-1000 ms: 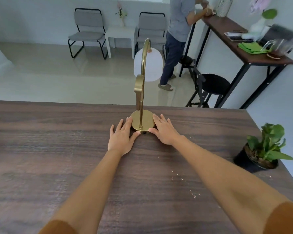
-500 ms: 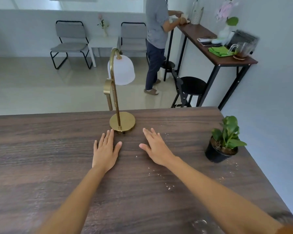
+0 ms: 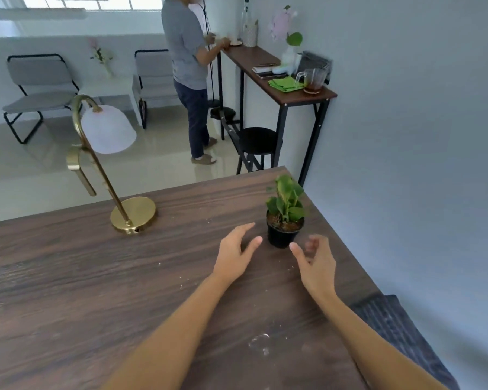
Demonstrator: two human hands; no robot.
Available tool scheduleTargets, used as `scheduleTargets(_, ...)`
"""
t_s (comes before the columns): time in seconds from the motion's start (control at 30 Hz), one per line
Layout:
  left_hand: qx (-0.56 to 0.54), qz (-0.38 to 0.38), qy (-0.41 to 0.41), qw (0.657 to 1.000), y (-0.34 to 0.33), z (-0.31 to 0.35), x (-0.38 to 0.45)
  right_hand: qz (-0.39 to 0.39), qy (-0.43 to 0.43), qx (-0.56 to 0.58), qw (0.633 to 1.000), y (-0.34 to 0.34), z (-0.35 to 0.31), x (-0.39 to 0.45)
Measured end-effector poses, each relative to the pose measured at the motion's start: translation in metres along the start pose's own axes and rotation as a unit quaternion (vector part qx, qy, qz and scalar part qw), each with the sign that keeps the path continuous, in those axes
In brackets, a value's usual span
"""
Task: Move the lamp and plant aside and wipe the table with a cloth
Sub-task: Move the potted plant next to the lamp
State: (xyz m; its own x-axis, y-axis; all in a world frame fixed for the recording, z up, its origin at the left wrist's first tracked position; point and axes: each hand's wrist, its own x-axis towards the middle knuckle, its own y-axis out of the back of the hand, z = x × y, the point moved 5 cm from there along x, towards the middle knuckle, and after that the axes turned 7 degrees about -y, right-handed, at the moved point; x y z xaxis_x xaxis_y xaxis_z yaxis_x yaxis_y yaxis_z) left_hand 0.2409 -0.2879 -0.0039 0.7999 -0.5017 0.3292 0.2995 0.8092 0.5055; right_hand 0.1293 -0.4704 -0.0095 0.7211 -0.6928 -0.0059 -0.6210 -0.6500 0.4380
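Note:
A small green plant in a black pot (image 3: 284,220) stands near the right edge of the dark wooden table (image 3: 68,291). My left hand (image 3: 234,253) hovers just left of the pot, fingers spread, holding nothing. My right hand (image 3: 316,261) is at the pot's near right, fingers curled open, a small gap from it. The brass lamp (image 3: 132,213) with a white shade stands at the table's far edge, to the left. A folded green cloth (image 3: 285,84) lies on the narrow side table by the wall. Crumbs dot the tabletop.
A person (image 3: 192,74) stands at the narrow side table (image 3: 307,97), which carries a glass jug, books and a vase. A black stool (image 3: 258,136) sits under it. The wall runs close along the table's right edge. A dark striped fabric (image 3: 392,319) lies at the near right.
Both hands left the lamp base and moved right to either side of the plant pot. The view swung right, so the lamp now sits at the left.

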Motion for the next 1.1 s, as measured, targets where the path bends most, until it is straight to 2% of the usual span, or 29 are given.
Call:
scheduleTargets(0.17, -0.104, -0.037, 0.046, 0.993, -0.03, 0.004, 0.022, -0.096, 0.039, 0.045, 0.994, -0.013, -0.005, 0.019)
scheduleTargets(0.37, -0.192, 0.033, 0.089, 0.977, -0.019, -0.005, 0.036, -0.089, 0.054, 0.053, 0.993, -0.036, -0.03, 0.034)
scheduleTargets(0.7, -0.169, 0.179, 0.127, 0.961, 0.085, -0.058, 0.066, -0.186, 0.139, 0.047, 0.972, -0.151, -0.114, 0.071)
scheduleTargets(0.9, -0.182, 0.228, 0.145, 0.946, 0.14, -0.1, 0.071, -0.264, 0.115, 0.048, 0.956, -0.229, -0.141, 0.08)
scheduleTargets(1.1, -0.192, 0.247, 0.172, 0.934, 0.153, -0.131, 0.069, -0.307, 0.097, 0.019, 0.946, -0.265, -0.136, 0.087)
